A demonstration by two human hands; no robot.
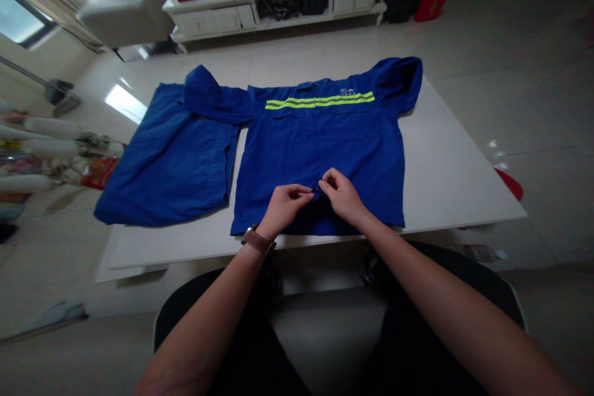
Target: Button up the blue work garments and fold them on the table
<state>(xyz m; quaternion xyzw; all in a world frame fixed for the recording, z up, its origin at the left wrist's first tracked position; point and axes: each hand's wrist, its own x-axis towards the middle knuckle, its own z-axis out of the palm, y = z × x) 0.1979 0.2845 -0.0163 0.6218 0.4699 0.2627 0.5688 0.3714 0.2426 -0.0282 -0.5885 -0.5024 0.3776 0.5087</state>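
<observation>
A blue work jacket [283, 148] with a yellow-and-grey reflective stripe lies front side up, its collar away from me and its sleeves folded inward at the ends. At the lower part of its front opening, my left hand [288, 203] pinches the placket edge between thumb and fingers. Just right of it, my right hand [342, 195] pinches the same edge, fingertips close to the left ones. A small dark spot shows between the fingertips; I cannot make out whether it is a button. More buttons run up the placket above my hands.
Folded blue trousers or similar cloth [171, 161] lie left of the jacket on the white table [455, 167]. Beyond stand a white TV cabinet [301, 20], a grey padded seat [127, 12] and a red bag [432, 2]. My knees are below the table's near edge.
</observation>
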